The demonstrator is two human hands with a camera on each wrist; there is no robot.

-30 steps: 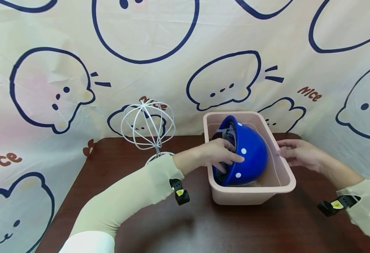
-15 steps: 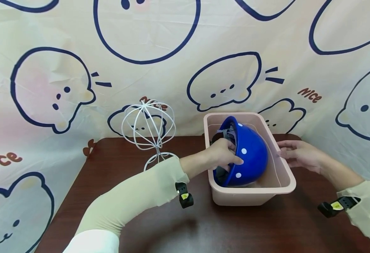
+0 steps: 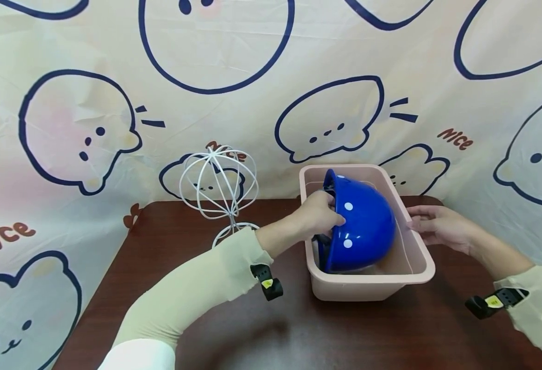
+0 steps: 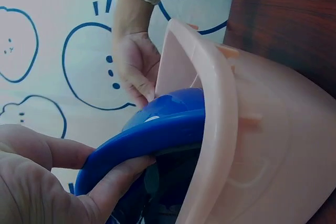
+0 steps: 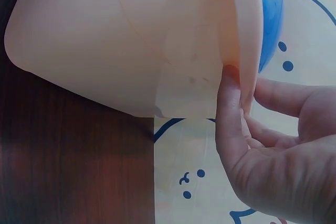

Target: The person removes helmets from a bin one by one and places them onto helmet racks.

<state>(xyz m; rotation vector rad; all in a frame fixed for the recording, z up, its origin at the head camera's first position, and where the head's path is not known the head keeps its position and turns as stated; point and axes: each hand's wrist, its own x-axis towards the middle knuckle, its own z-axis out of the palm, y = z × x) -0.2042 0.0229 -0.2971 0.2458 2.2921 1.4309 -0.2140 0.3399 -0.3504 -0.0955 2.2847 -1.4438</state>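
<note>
A blue hard helmet (image 3: pixel 365 226) with white dots lies on its side inside a pale pink plastic bin (image 3: pixel 359 288), its opening facing left. My left hand (image 3: pixel 319 213) pinches the helmet's rim, thumb on one side and fingers on the other, as the left wrist view shows at the blue rim (image 4: pixel 142 129). Dark straps (image 4: pixel 163 187) show inside the shell. On the bin's right side my right hand (image 3: pixel 442 226) grips the rim between thumb and fingers, seen close in the right wrist view with the bin wall (image 5: pixel 157 40).
A white wire stand (image 3: pixel 220 185) with a balloon-shaped cage stands on the dark brown wooden table (image 3: pixel 234 318), left of the bin and behind the left forearm. A cloth (image 3: pixel 215 118) with cartoon drawings hangs behind the table.
My left hand has closed on the helmet's rim and rolled the helmet, so its opening turns more away and its dots have shifted. My right hand stays on the bin.
</note>
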